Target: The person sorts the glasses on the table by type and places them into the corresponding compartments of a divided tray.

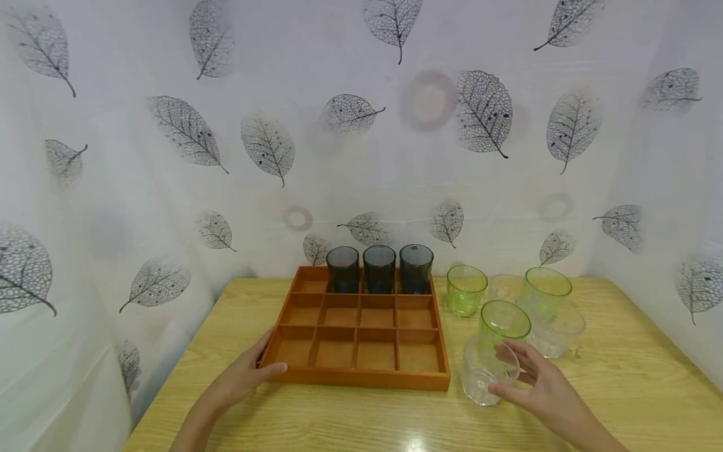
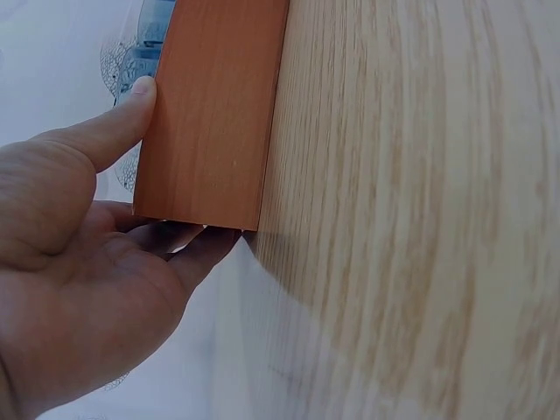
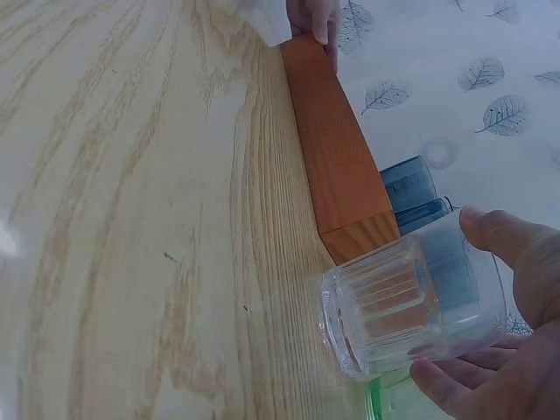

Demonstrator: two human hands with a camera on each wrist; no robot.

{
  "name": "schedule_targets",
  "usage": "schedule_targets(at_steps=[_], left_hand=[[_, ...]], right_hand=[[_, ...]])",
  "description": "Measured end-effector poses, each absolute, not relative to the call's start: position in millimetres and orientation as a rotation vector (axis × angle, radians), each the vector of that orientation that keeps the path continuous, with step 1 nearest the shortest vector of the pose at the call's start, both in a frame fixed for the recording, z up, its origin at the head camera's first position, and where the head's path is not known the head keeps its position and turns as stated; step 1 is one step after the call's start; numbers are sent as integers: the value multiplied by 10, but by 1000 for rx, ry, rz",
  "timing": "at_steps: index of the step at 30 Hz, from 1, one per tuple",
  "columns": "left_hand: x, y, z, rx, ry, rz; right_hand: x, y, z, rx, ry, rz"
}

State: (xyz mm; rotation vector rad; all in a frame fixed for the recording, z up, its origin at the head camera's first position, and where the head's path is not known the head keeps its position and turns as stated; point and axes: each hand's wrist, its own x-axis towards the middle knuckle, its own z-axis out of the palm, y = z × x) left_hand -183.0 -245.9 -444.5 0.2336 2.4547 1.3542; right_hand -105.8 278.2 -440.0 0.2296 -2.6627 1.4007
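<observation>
My left hand [image 1: 240, 380] holds the near left corner of a brown wooden divided tray [image 1: 361, 378]. In the left wrist view its thumb lies on the tray's top edge, with the fingers against the side. To the right of the tray, my right hand [image 1: 545, 389] grips a clear glass [image 3: 394, 306] near its rim, between thumb and fingers. The glass is upright; whether its base touches the table I cannot tell. Three dark blue glasses [image 1: 380, 270] stand in the tray's back row, in all but the leftmost compartment. The middle and front rows hold nothing.
Right of the tray stand a green glass [image 1: 465, 292], another green glass [image 1: 505, 320] just behind the held one, and a third green glass [image 1: 548, 292] among clear glasses [image 1: 559, 329]. A leaf-patterned curtain [image 1: 350, 169] hangs behind the wooden table [image 1: 316, 417].
</observation>
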Motion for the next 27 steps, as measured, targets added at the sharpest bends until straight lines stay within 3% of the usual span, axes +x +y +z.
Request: schedule_targets(at_steps=[15,27], left_hand=[[-1834,-2461,-4449,241,2463,1338],[-1834,-2456,-4434,231,2464,1340]], right_hand=[[-963,2764,-4260,67,-2778,1368],[-998,2667,-3998,234,-2706,1277]])
